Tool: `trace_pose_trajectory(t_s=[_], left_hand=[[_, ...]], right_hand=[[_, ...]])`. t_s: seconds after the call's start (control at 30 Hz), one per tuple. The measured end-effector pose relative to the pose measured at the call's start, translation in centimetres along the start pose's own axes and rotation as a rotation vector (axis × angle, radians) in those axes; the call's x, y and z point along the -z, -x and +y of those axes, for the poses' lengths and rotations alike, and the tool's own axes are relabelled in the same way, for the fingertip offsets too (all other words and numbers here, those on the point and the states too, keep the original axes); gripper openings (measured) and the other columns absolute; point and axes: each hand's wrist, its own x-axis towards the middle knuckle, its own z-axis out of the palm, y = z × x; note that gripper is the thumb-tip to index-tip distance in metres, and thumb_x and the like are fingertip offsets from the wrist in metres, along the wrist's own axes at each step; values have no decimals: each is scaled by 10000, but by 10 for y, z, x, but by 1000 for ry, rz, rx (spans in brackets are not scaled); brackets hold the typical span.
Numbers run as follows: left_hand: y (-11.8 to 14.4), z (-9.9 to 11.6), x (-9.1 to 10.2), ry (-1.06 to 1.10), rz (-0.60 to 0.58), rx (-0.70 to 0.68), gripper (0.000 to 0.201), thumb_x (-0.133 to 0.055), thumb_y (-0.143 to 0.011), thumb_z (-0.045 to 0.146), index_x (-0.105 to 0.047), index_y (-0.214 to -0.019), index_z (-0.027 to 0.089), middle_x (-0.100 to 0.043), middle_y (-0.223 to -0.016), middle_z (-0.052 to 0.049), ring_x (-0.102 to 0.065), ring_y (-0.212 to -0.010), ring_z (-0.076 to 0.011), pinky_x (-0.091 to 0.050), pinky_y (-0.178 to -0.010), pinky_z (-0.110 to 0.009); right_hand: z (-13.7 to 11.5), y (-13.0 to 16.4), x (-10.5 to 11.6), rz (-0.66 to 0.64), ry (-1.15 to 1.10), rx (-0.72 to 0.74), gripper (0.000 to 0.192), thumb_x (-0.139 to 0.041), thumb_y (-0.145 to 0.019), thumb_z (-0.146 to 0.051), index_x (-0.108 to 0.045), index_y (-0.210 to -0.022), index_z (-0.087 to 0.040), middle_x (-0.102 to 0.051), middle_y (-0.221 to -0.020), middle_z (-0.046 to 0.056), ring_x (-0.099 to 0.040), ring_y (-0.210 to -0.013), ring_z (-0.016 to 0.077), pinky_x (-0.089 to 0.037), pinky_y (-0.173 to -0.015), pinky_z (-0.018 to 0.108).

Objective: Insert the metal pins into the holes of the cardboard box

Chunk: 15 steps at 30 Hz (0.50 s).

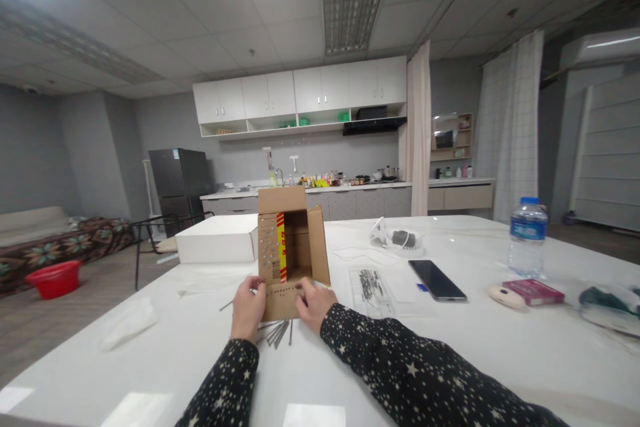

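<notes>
A small cardboard box (293,237) lies on its side on the white table (450,353), its opening toward me and flaps spread. Rows of small holes dot its left flap and its bottom flap. My left hand (247,307) rests on the left edge of the bottom flap, fingers curled against the cardboard. My right hand (314,303) presses on the right part of the same flap, fingertips pinched at its top edge; I cannot tell if they hold a nail. Several loose nails (277,332) lie on the table just below the flap, between my hands.
A white flat box (217,239) sits left of the cardboard box. A clear bag of nails (369,283), a black phone (437,279), a water bottle (527,235), a pink packet (534,291) and a white cable device (397,238) lie to the right. Crumpled plastic (127,321) lies left.
</notes>
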Motion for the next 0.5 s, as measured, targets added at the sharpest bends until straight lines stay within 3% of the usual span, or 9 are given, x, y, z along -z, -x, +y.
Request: trace_pose_trajectory(t_s=[0.17, 0.5], left_hand=[[1, 2, 2, -5, -17, 16, 226, -457, -727, 292, -604, -860, 184, -650, -852, -60, -589, -712, -188, -447, -709, -311], [2, 3, 3, 2, -30, 27, 239, -452, -736, 314, -602, -870, 185, -643, -864, -63, -584, -730, -194, -444, -726, -319]], right_hand=[[1, -2, -1, -15, -1, -79, 270, -422, -863, -306, -481, -1117, -237, -681, -853, 56, -642, -765, 212, -370, -643, 284], [3, -3, 0, -21, -47, -97, 233, -422, -865, -306, -481, -1079, -236, -676, -886, 56, -638, -792, 214, -354, -632, 281]])
